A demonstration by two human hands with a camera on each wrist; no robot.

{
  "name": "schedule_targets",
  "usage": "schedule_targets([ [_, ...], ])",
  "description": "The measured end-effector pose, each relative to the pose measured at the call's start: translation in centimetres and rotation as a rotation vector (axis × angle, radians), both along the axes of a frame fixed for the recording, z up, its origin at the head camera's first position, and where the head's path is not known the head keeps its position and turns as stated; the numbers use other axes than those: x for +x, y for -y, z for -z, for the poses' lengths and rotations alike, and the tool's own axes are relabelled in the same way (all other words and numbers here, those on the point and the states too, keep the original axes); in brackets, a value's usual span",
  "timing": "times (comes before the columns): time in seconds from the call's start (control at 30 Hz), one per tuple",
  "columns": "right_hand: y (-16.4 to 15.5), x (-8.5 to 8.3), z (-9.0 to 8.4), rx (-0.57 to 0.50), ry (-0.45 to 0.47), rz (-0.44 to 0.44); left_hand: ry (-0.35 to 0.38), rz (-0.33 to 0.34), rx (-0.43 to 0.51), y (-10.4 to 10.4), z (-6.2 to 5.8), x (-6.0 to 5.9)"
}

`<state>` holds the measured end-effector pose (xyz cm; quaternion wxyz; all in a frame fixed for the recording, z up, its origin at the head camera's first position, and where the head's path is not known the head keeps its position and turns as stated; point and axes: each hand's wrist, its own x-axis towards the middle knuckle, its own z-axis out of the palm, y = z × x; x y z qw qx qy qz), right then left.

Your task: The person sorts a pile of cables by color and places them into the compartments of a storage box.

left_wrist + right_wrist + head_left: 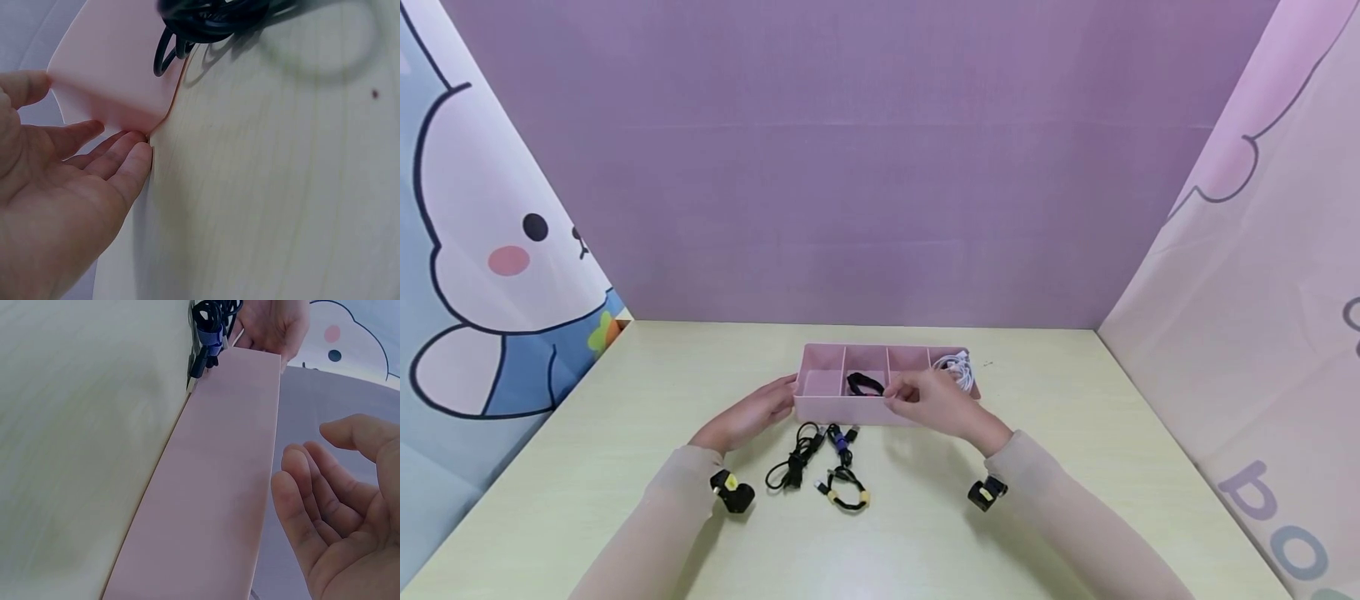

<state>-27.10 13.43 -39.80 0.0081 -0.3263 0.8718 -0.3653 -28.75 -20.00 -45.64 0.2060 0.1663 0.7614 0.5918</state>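
Centrally, the head view shows one pink tray point(880, 410) with four compartments, a black cable point(865, 384) in the second and a white cable point(958, 369) in the fourth. Three bundled cables point(823, 458) lie below it. The left hand point(752, 414) rests flat against the tray's left end. The right hand point(928, 398) hovers loosely curled, holding nothing.

Left wrist: relaxed fingers point(128, 164) touch the tray corner point(112, 75) at upper left.

Right wrist: the palm point(340, 519) at lower right lies open beside the tray wall point(212, 487). It looks light, stiff and smooth; best held by its ends.

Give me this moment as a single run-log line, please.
left hand: open, touching pink organizer end | right hand: open, over organizer | black cable: second compartment | cable bundles: on table
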Motion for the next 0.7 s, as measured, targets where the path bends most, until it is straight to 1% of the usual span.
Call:
schedule_targets([
  [0.27, 0.1, 0.3, 0.6, 0.011, -0.001, -0.037, 0.008, -0.011, -0.003, 0.0, 0.0, 0.0],
  [0.4, 0.1, 0.6, 0.9, 0.031, 0.018, -0.040, 0.009, -0.009, -0.005, 0.0, -0.1, -0.1],
  [0.5, 0.2, 0.9, 1.1, 0.040, 0.063, -0.042, 0.011, -0.010, -0.006, 0.0, -0.1, -0.1],
  [0.7, 0.6, 1.5, 2.0, 0.029, 0.135, -0.105, 0.004, -0.003, -0.009, 0.0, -0.2, 0.0],
])
